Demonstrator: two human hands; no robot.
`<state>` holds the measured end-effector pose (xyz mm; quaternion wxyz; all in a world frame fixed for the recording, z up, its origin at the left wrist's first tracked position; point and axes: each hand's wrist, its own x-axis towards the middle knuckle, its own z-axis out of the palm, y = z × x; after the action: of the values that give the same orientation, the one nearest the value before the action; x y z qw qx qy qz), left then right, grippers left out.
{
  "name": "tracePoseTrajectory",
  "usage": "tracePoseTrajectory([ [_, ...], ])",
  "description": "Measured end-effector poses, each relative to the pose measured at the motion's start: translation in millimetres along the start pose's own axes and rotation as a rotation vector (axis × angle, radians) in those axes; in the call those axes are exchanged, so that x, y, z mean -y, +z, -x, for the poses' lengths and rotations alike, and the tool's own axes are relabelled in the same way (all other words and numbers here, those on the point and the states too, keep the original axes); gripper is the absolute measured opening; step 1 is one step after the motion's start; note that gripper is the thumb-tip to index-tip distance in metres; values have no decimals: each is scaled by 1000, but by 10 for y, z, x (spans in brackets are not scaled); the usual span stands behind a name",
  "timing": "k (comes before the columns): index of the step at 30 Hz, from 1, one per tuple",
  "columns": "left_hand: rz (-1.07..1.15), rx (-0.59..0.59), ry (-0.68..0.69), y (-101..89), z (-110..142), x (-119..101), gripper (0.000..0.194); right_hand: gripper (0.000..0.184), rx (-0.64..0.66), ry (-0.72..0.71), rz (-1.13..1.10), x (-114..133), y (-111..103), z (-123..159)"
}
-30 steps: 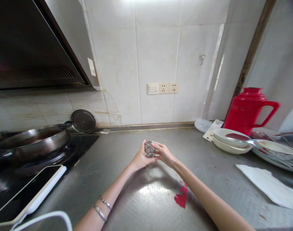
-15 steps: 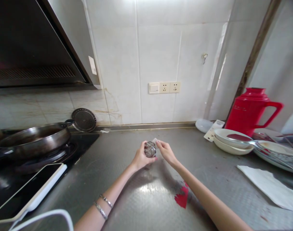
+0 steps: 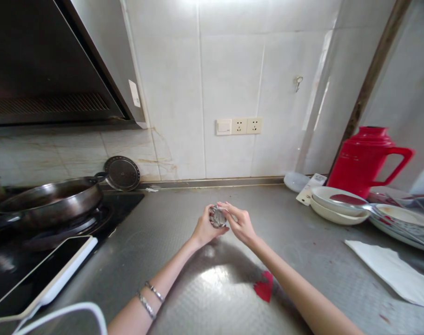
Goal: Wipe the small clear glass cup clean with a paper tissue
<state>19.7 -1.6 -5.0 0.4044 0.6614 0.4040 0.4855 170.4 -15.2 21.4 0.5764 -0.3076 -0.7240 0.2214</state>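
My left hand (image 3: 205,229) is curled round a small, round, silvery-grey object (image 3: 218,217) with a patterned face, held above the steel countertop (image 3: 184,260). Whether it is glass or metal I cannot tell. My right hand (image 3: 240,224) presses its pinched fingertips to the upper right of that face. A small white piece seems to be in the pinch, mostly covered by the fingers. On the counter below my right forearm lies a torn red scrap (image 3: 264,287).
At left, a steel pan (image 3: 55,202) sits on the black stove, with a phone (image 3: 41,279) and white cable (image 3: 82,308) in front. At right stand a red thermos (image 3: 361,160), stacked white bowls (image 3: 337,211), patterned dishes (image 3: 403,223) and a white paper sheet (image 3: 389,272).
My right hand has moved left, from beside the round object onto its face. The white piece at its fingertips is now mostly hidden. My left hand keeps its hold.
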Motion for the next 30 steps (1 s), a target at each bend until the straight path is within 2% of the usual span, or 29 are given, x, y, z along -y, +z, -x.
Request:
tracePoseTrajectory([
  [4,-8,-6,6,-22,-29,41,75,26,58,-80,15,109,60,24],
  [7,7,-25,-20,-57,-55,40,75,26,99,-80,18,210,99,25],
  [10,-6,-20,-8,-80,-69,23,74,28,-32,12,-5,244,77,-13],
  [12,-42,-18,23,-78,-63,14,77,30,-174,91,-8,211,30,-51],
  [14,-98,-12,65,-65,-46,8,81,30,-242,137,13,146,-16,-83],
  [17,-174,53,132,-37,-7,-13,84,29,-152,156,58,49,-46,-94],
  [20,-195,109,158,-12,27,-55,85,25,-36,101,57,14,-30,-64],
  [23,-194,104,185,4,43,-103,84,23,9,-7,48,35,-6,-22],
  [26,-190,96,231,14,45,-130,75,26,71,-114,90,61,10,16],
  [30,-219,63,203,17,25,-93,66,29,115,-198,141,70,15,55],
])
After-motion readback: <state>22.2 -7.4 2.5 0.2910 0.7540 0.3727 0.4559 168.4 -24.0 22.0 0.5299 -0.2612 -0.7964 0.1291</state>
